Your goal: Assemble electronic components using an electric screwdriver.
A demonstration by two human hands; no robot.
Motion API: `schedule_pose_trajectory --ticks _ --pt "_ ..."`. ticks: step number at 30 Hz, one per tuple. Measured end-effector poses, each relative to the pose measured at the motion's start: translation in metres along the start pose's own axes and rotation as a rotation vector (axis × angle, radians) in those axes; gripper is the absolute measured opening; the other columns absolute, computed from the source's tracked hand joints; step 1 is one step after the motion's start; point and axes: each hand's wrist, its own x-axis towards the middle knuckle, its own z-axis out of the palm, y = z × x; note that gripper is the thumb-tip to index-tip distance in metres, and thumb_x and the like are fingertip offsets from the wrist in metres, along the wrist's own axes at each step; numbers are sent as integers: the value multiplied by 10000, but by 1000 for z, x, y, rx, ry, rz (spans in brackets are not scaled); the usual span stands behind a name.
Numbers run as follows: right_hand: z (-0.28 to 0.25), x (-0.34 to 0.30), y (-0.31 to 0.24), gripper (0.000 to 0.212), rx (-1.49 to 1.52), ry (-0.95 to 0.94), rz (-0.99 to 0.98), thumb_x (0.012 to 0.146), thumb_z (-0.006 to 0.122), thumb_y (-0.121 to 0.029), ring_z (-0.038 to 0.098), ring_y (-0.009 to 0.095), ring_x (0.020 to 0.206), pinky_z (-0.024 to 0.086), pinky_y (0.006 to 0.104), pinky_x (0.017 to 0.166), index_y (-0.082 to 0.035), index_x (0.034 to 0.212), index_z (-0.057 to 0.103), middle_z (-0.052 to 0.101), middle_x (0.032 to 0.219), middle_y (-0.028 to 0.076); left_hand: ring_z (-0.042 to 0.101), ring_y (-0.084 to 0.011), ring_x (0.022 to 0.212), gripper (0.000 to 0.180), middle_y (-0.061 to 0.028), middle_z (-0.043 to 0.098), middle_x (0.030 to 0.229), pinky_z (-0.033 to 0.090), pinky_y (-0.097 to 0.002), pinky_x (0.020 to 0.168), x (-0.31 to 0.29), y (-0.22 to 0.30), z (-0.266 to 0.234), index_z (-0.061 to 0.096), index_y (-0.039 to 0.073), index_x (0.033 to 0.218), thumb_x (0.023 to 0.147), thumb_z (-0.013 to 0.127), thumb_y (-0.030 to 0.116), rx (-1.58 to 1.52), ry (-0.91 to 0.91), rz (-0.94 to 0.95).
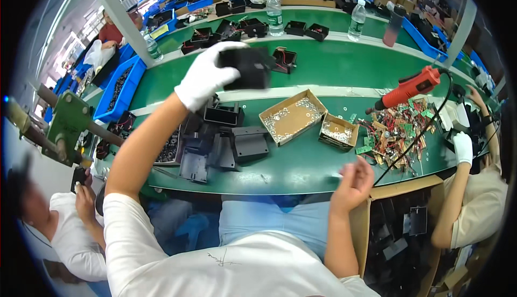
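Observation:
My left hand (207,75), in a white glove, is closed on a black plastic box (247,69) raised above the workbench; the box is blurred. My bare right hand (353,183) hovers at the bench's near edge, its fingers curled in. Whether anything small sits in those fingers I cannot make out. Black plastic housings (250,143) lie piled below my left hand. Between my hands stand a shallow cardboard tray (293,119) with small metal washers or nuts and a smaller cardboard box (339,131) of similar parts.
A red electric screwdriver (409,88) hangs at right, its black cable arching over a heap of circuit boards and wires (398,133). A green metal press (67,127) is at left. An open carton (401,189) stands right of my legs. Co-workers sit at both sides.

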Motion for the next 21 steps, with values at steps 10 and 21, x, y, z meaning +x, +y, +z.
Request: schedule_pose_trajectory --ticks 10,21 --pt "47 6 -94 952 337 -648 166 768 900 -101 600 278 1274 490 385 1088 30 1559 388 566 1441 203 641 -253 1094 615 -150 653 1312 539 -349 969 -108 30 133 629 55 1351 754 636 -94 44 92 353" --pt "-7 -18 -47 434 58 -616 328 722 803 57 640 171 878 536 262 802 11 1141 701 695 1019 101 686 -212 808 376 -66 738 960 561 -296 764 -158 14 160 712 17 1048 710 675 -143 -52 -24 45"
